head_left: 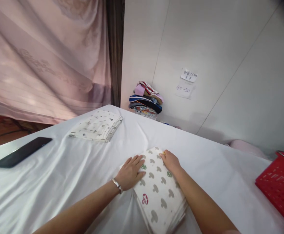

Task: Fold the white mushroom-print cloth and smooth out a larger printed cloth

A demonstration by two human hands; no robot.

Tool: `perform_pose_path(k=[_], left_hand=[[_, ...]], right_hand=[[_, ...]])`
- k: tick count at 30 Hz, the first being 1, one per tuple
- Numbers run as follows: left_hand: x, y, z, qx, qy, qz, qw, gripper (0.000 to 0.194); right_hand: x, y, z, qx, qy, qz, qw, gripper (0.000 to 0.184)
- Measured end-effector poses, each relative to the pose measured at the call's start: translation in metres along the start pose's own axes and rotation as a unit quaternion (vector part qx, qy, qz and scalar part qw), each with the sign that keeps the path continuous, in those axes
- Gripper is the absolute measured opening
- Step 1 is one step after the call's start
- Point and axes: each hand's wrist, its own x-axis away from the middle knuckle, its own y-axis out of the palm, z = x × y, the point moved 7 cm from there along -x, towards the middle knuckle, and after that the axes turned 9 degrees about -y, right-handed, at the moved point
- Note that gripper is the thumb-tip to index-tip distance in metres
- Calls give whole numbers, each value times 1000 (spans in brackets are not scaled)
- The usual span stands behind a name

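Observation:
A folded white cloth (157, 187) printed with grey mushrooms, plus a few green and red ones, lies in front of me on the white sheet. My left hand (130, 173) rests flat on its left edge, fingers stretched out, a silver bracelet on the wrist. At the far right corner of the cloth, my right hand (170, 161) has its fingers curled and pinches the edge. Farther off to the left lies another folded white cloth (95, 126) with small dark prints.
A black flat slab (21, 152) lies at the left edge of the sheet-covered table (83, 182). Beyond the table stands a stack of folded clothes (146, 100) by the white wall. A red basket (280, 188) is at the right. Pink curtains (46, 58) hang at the left.

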Motion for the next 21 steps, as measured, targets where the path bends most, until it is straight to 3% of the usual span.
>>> perform_pose_path(k=[5, 9, 16, 21], left_hand=[[-2, -4, 4, -21, 0, -6, 1000, 47], [-7, -8, 18, -28, 8, 1, 1000, 50], [-13, 12, 32, -41, 23, -21, 999, 57], [-10, 13, 32, -49, 37, -13, 998, 57]], right_hand=[[-1, -4, 0, 3, -5, -25, 1000, 38], [-10, -9, -3, 3, 7, -28, 1000, 43], [-32, -2, -13, 13, 30, -17, 999, 49], [-36, 6, -10, 11, 21, -25, 999, 49]])
